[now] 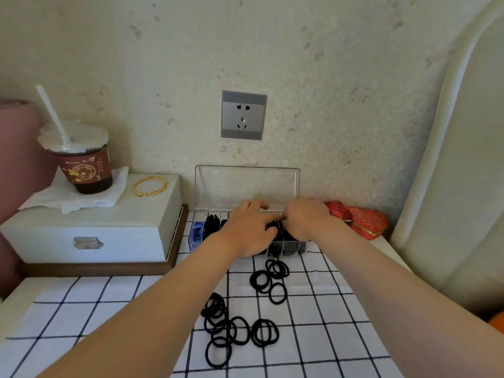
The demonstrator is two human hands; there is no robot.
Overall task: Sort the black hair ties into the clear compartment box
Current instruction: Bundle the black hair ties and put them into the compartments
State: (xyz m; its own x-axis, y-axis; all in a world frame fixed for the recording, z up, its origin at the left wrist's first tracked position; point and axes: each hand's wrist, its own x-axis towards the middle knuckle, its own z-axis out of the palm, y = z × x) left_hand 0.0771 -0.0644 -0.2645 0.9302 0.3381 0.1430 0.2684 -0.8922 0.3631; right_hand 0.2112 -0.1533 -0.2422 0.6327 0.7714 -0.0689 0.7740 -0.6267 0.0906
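Note:
The clear compartment box stands against the wall with its lid up. Black hair ties fill some compartments, and a blue item lies in the leftmost one. My left hand rests over the middle of the box, fingers spread and curled down. My right hand is beside it, and its fingertips pinch black hair ties over a right compartment. Several loose black hair ties lie on the checked cloth in front, with another cluster nearer the box.
A white latch box on a wooden tray stands to the left, carrying a drink cup with a straw and gold bangles. Red embroidered pouches lie to the right of the box. A wall socket is above.

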